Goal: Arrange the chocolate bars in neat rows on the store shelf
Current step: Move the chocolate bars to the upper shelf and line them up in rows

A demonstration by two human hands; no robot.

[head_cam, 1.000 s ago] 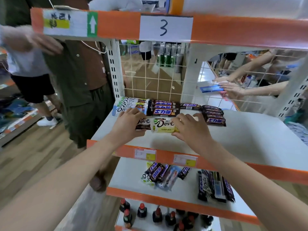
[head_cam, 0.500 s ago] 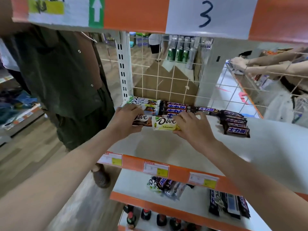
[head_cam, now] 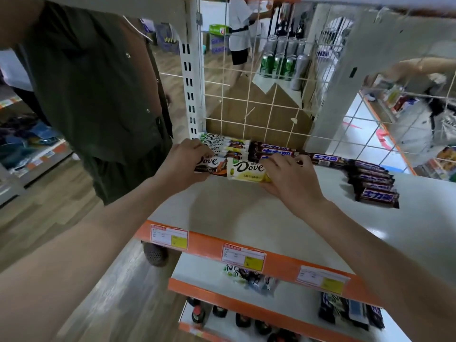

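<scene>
On the white shelf [head_cam: 246, 213], my left hand [head_cam: 185, 161] grips the left end of a brown Dove bar [head_cam: 212, 165]. My right hand [head_cam: 288, 176] pinches the right end of a yellow-white Dove bar [head_cam: 246, 170] lying just right of it. Both bars sit in front of a row of Dove bars [head_cam: 222, 144] at the back left corner. A stack of dark Snickers bars [head_cam: 274, 150] lies right of that row. Another fanned column of Snickers bars [head_cam: 372, 183] lies further right.
A wire grid [head_cam: 259, 107] closes the shelf's back. A person in dark green [head_cam: 98, 95] stands close at the left. Orange shelf edge with price tags [head_cam: 243, 255] runs in front. The lower shelf [head_cam: 296, 292] holds loose bars; bottles [head_cam: 219, 314] stand below.
The camera has moved closer and lower to the shelf. Both hands have pushed the two Dove bars a little further back toward the rear rows.
</scene>
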